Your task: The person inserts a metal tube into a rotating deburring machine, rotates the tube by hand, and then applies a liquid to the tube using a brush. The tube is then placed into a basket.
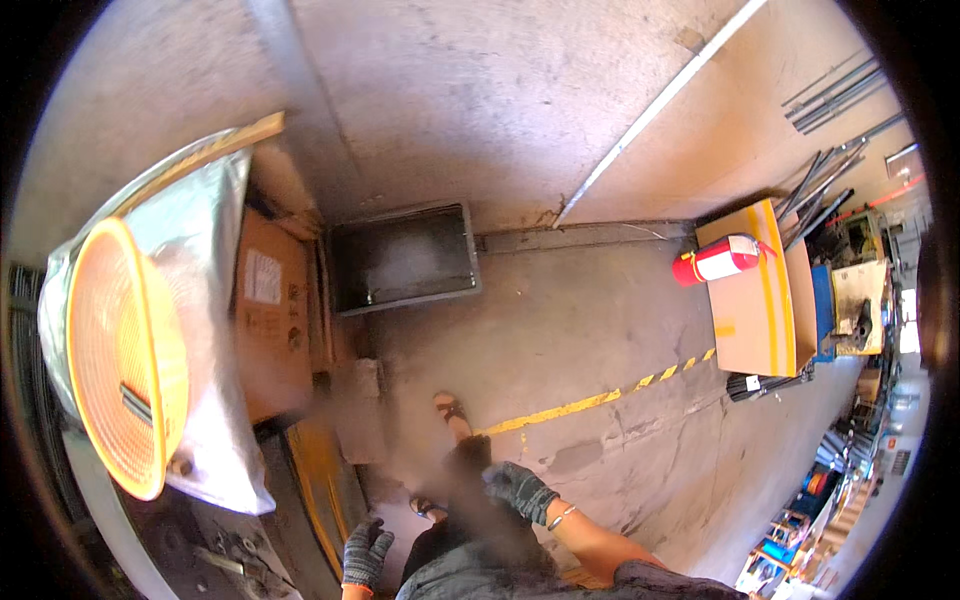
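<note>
My left hand [367,553], in a grey knit glove with an orange cuff, hangs low beside my leg. Its fingers are loosely bent and a little apart, with nothing seen in them. My right hand [521,490], also in a grey glove, is in front of my body above my dark trousers. Its fingers are relaxed and no object shows in them. Nearest on the left, an orange mesh basket [112,310] sits on a silver-grey cover [215,400] over stacked cartons. A few short dark pieces [136,404] lie in the basket.
A brown carton [272,315] stands below the cover. A dark rectangular tray [472,247] rests by the wall. At right are a red fire extinguisher [715,260], a taped cardboard box [745,315] and long dark bars [825,185]. A yellow line [560,408] crosses the floor.
</note>
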`<state>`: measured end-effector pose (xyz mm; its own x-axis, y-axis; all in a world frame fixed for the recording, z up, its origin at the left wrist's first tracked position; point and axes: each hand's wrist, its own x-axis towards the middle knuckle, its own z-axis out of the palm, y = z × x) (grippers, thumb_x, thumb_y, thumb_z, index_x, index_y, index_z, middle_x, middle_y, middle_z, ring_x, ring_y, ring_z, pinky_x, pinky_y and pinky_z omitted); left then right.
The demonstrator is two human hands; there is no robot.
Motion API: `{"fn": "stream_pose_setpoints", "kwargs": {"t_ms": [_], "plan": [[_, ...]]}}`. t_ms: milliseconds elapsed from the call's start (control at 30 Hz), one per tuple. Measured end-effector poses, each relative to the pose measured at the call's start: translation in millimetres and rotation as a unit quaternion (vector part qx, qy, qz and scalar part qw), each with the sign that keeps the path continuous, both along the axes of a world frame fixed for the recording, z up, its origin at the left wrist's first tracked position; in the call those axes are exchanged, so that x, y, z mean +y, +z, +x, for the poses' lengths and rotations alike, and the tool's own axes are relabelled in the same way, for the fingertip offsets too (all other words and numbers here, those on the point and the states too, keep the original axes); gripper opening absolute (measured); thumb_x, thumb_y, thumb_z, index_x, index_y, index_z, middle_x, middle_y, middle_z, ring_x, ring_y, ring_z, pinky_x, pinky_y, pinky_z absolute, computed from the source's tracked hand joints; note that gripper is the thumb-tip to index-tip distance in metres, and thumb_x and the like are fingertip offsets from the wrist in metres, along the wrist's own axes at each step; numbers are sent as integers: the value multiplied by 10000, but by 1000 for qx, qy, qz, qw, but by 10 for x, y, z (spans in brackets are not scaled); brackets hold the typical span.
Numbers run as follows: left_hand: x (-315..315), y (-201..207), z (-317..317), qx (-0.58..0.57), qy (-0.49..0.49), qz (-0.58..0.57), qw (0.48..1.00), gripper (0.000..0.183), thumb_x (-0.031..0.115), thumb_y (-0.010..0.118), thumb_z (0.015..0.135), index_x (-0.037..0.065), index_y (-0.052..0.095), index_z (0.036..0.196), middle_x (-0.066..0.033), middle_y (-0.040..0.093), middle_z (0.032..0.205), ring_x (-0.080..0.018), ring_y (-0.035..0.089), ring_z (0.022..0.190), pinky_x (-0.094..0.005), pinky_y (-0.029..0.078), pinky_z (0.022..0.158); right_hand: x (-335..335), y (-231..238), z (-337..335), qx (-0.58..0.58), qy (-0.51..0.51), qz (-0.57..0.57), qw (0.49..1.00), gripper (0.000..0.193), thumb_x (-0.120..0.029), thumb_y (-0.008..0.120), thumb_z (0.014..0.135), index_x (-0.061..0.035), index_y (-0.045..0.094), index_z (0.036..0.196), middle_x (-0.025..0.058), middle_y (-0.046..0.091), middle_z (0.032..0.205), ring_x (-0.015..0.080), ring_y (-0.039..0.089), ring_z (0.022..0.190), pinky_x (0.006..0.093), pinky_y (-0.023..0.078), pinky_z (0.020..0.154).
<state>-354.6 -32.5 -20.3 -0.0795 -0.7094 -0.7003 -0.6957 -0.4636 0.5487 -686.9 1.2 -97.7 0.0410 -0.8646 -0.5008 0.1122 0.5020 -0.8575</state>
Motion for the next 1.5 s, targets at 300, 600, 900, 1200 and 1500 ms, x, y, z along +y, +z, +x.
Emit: {"fn": "stream_pose_setpoints", "kwargs": {"t_ms": [300, 600, 900, 1200, 1500], "plan": [[1039, 718, 520, 37, 84, -205, 974, 538, 182, 783, 736, 54, 555, 1207, -125, 607, 1017, -235, 622, 847, -349, 525, 757, -4, 843, 1538, -38, 417, 15, 908, 239, -240, 577, 942, -47, 599, 1081, 53, 631, 972, 159, 603, 894, 274, 490, 782], [2719, 1535, 1548, -43, 149, -425, 892, 310, 183, 616, 853, 120, 604, 1157, -140, 621, 1077, -323, 616, 967, -380, 507, 836, 918, 1699, 3552, -140, 665, 30, 733, 257, -186, 637, 906, 9, 632, 1074, 51, 660, 1016, 120, 593, 928, 262, 479, 821], [3530, 1187, 1822, -123, 470, -404, 775, 256, 122, 670, 794, 75, 651, 1045, -141, 645, 956, -310, 627, 858, -371, 510, 759, 1276, 1806, 4830, 35, 835, -15, 548, 210, -196, 633, 890, -33, 662, 1019, 103, 653, 860, 203, 599, 789, 314, 477, 737], [4678, 1323, 2664, -337, 610, -336, 633, 331, 68, 733, 719, 26, 636, 1033, -144, 623, 895, -299, 617, 812, -361, 511, 737, 2024, 1526, 6462, -10, 838, -274, 472, 283, -160, 597, 902, 4, 576, 1132, 161, 640, 943, 231, 623, 834, 331, 490, 757], [6032, 1843, 4564, -624, 546, -295, 475, 438, 108, 754, 684, 99, 630, 1105, -125, 583, 1087, -306, 550, 1025, -402, 475, 874, 3237, 1324, 8122, 149, 764, -463, 423, 412, -266, 659, 822, -29, 569, 1146, 251, 634, 989, 420, 603, 922, 452, 481, 794]]}}
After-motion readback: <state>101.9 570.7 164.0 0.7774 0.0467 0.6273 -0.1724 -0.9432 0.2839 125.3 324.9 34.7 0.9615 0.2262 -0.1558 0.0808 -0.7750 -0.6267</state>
